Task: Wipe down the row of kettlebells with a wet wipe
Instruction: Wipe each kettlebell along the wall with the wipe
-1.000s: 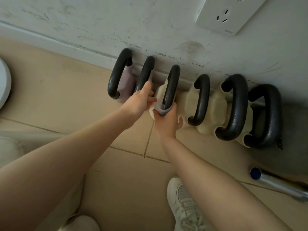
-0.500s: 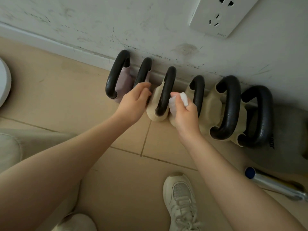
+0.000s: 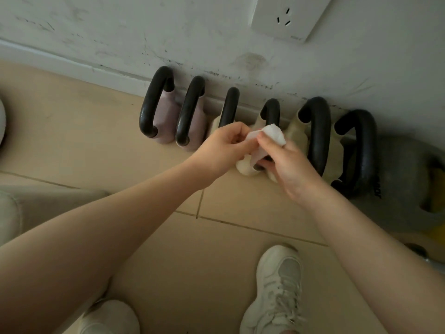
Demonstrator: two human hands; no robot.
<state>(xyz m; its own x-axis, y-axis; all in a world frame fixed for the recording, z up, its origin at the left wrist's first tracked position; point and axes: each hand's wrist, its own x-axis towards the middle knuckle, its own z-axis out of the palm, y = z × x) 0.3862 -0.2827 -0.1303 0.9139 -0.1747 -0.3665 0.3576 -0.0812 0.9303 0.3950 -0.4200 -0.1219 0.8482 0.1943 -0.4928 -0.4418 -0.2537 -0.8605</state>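
The wet wipe (image 3: 273,133) is a crumpled white wad held above the middle of the row of kettlebells (image 3: 265,131), just in front of the fourth black handle (image 3: 272,112) counted from the row's left end. Both hands have hold of it: the right hand (image 3: 289,165) has its fingers curled round the thicker bunched part, with the wipe draped over the fingertips, while the left hand (image 3: 224,145) pinches a thin loose corner of it between thumb and curled fingers. The hands meet over the cream bodies of the third and fourth bells, hiding most of them; whether the wipe touches the fourth handle cannot be told. To the left of the wipe stand two pinkish bells (image 3: 168,121) with tall black loop handles, then the third handle (image 3: 230,107) rising behind the left hand. To the right of the wipe are a fifth cream bell with a thick black handle (image 3: 317,133) and a sixth black handle (image 3: 361,145), which stands against a large grey kettlebell (image 3: 404,189). The whole row stands along the foot of a scuffed white wall (image 3: 192,32), on beige floor tiles (image 3: 120,145). Up the wall, above and right of the wipe, is a white power socket (image 3: 286,18). Nearer than the wipe, two pale sneakers show on the tiles, the right shoe (image 3: 277,290) and part of the left shoe (image 3: 110,317).
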